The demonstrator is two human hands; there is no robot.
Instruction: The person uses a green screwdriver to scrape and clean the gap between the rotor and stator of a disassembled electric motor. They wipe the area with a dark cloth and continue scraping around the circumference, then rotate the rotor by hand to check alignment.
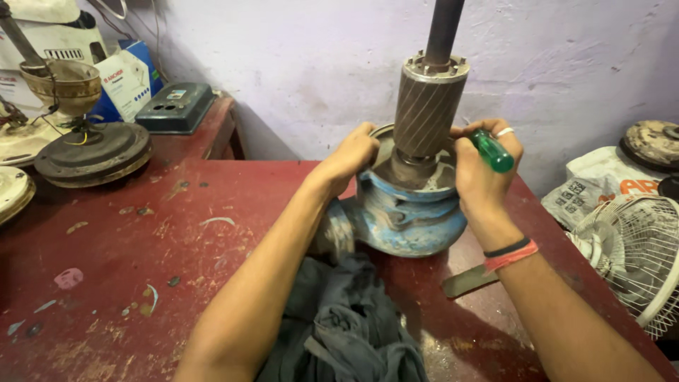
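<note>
Two hands: both are at the rim of the worn blue cast-metal pump housing (407,216), one on each side of the upright rotor
Right hand (486,166): closed around the translucent green plastic handle of a screwdriver (493,150); the handle's butt juts up and outward past the knuckles, and the blade is hidden behind the hand; a pale ring sits on one finger, and black and red bands circle the wrist
Left hand (353,154): fingers curled over the housing's far left rim, gripping its edge; what lies under the fingertips is hidden
Rotor: a grey cylindrical metal rotor with slanted grooves (428,106) stands upright in the housing's open top, its dark steel shaft (444,28) running up out of view
Housing: it sits near the middle of the scratched red wooden table (127,269), its side flange pointing left toward the forearm
Near edge: a crumpled dark grey cloth (346,318) lies just in front of the housing, between the forearms
Right side: a flat dull metal strip (468,281) lies on the table under the right wrist; beyond the table's right edge stands a white wire fan guard (636,255)
Left side: a broad bare stretch of tabletop lies well apart from the hands, with old round fan motor parts (92,152) at the far left corner
</note>
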